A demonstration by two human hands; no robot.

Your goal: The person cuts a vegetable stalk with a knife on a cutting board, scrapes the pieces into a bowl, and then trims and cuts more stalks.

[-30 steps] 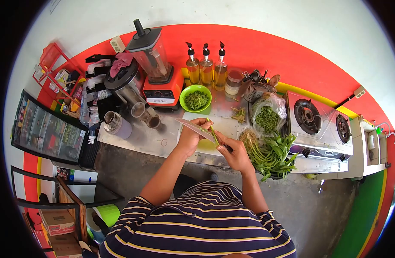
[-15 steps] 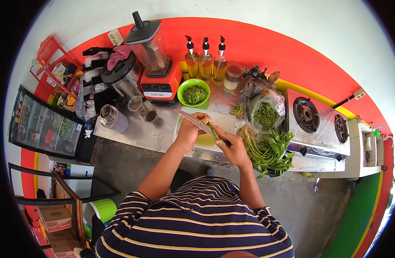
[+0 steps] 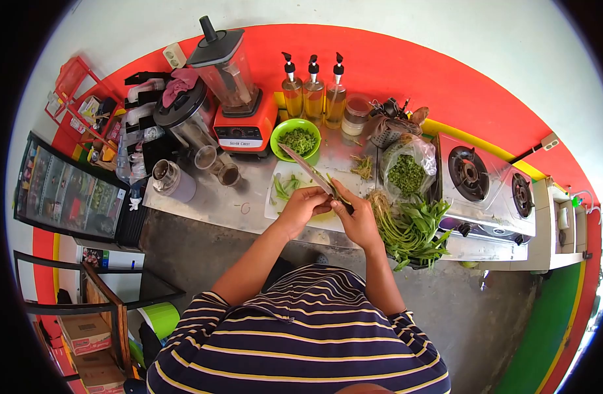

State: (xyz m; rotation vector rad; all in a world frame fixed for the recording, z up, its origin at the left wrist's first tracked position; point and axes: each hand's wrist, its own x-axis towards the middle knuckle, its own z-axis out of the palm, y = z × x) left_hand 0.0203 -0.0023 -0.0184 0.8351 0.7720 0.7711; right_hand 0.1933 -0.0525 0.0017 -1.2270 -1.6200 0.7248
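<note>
The knife [image 3: 305, 165] points up and to the left, its tip near the green bowl [image 3: 276, 139] of chopped greens [image 3: 298, 140]. My right hand [image 3: 358, 220] is closed around its dark handle. Close against the blade, my left hand [image 3: 304, 209] pinches a green stem [image 3: 332, 186], partly hidden by fingers and knife. Below both hands lies a white cutting board [image 3: 272, 206] with cut green pieces [image 3: 287, 186] on its left part. A pile of leafy stems [image 3: 413, 230] sits right of my right hand.
A plastic bag of chopped greens [image 3: 406, 175] stands beside the gas stove [image 3: 488, 190]. Behind the board are a red blender [image 3: 245, 131], pump bottles [image 3: 314, 95] and a jar [image 3: 356, 116]. Cups [image 3: 228, 175] and a steel container [image 3: 173, 182] stand on the left.
The knife has swung upward and its blade has moved away from my left wrist. My left hand has shifted right and down, uncovering cut pieces on the board.
</note>
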